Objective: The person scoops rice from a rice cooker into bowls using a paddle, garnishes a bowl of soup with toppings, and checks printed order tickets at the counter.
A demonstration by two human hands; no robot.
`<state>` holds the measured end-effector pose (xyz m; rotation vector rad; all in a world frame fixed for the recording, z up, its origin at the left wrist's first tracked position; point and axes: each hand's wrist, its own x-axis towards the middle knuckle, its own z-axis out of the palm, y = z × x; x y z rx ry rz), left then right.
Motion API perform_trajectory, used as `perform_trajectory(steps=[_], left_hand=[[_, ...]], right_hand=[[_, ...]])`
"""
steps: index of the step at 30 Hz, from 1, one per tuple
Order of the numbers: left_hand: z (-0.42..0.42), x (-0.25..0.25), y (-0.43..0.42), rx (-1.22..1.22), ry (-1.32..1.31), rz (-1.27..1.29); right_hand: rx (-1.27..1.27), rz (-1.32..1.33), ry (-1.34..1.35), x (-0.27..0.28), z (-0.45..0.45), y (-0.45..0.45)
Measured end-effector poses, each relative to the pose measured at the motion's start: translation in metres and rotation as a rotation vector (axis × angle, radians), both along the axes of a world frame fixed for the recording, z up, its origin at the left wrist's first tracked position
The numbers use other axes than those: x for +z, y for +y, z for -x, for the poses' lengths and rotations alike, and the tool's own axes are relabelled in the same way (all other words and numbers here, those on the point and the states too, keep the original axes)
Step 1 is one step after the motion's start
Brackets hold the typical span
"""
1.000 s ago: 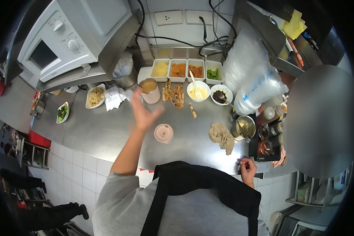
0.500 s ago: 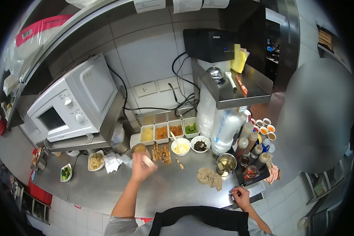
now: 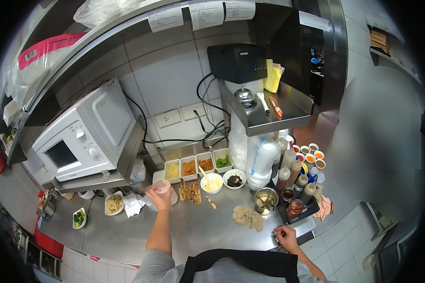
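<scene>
My left hand [image 3: 159,199] is closed around the edge of a round, pinkish see-through lid [image 3: 163,186]. The lid sits over the mouth of a pale round container [image 3: 174,197]; whether it is seated there I cannot tell. Just right of it lie browned sticks [image 3: 190,192] on the steel counter, with one loose piece [image 3: 211,203] apart. My right hand [image 3: 286,238] rests at the counter's front edge, fingers curled; anything inside them is hidden. A crumpled beige cloth [image 3: 247,218] lies nearest to it, beside a metal pot [image 3: 266,201].
Several topping tubs [image 3: 189,169] line the wall, behind a white bowl with a spoon [image 3: 212,184] and a bowl of dark food [image 3: 234,179]. Sauce bottles [image 3: 295,172] stand in a black tray [image 3: 297,214]. A microwave [image 3: 87,134] sits on a shelf at left. A blurred figure is at right.
My left hand has lowered the lid from a tilted position onto the container's top, covering its brown contents. The view has shifted slightly; my right hand stays at the counter edge.
</scene>
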<state>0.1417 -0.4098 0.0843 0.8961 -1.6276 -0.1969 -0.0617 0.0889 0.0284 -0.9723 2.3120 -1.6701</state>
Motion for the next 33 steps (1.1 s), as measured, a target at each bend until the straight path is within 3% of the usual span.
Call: perform_trajectory(steps=[5, 12, 15, 20, 23, 26, 29, 33], left_hand=[[-0.011, 0.014, 0.036, 0.119, -0.074, -0.034], [-0.044, -0.057, 0.112, -0.069, 0.015, -0.238], [-0.048, -0.054, 0.163, -0.153, -0.090, -0.213], [-0.066, -0.043, 0.226, -0.288, 0.016, -0.308], [-0.089, -0.052, 0.241, -0.206, 0.035, -0.306], [-0.109, -0.040, 0.254, -0.185, -0.104, -0.296], [-0.120, -0.049, 0.262, -0.163, -0.765, -0.337], [-0.107, -0.044, 0.268, -0.099, -0.811, -0.341]], right_hand=[[0.002, 0.011, 0.007, 0.000, 0.000, 0.000], [-0.005, 0.011, 0.073, 0.001, -0.001, -0.003], [0.011, 0.045, 0.137, -0.010, 0.000, -0.005], [0.063, -0.019, 0.172, -0.020, 0.005, -0.002], [0.117, -0.023, 0.161, -0.028, 0.011, 0.002], [0.113, 0.039, 0.126, -0.027, 0.011, -0.001], [0.134, 0.022, 0.141, -0.016, 0.008, 0.002], [0.135, 0.032, 0.188, -0.011, 0.004, 0.005]])
